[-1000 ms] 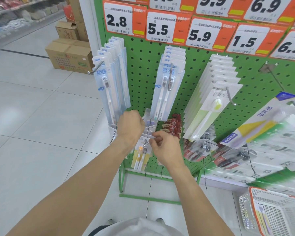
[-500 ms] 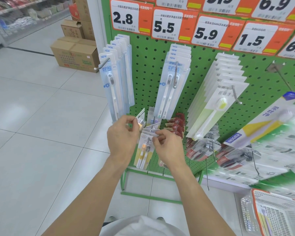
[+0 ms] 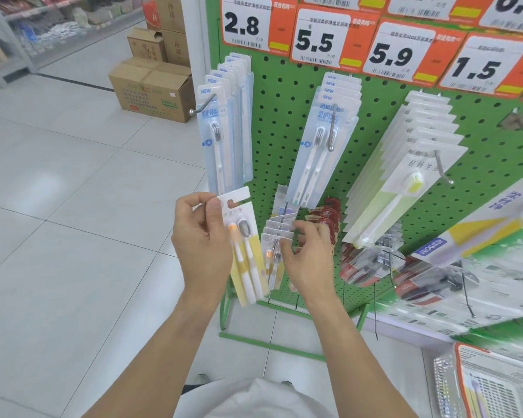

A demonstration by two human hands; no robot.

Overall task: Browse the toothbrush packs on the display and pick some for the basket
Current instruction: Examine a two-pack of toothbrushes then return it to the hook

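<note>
yellow toothbrush pack (image 3: 248,251) pinched in left hand (image 3: 201,245)

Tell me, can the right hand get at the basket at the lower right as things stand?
Probably yes. The right hand rests on the hanging packs and grips nothing. The basket sits low on the same side, its top open, nothing between them.

Two hands (image 3: 204,245), one yellow twin-brush pack (image 3: 245,251) held, four fully visible price tags (image 3: 332,40), one basket (image 3: 495,384).
</note>
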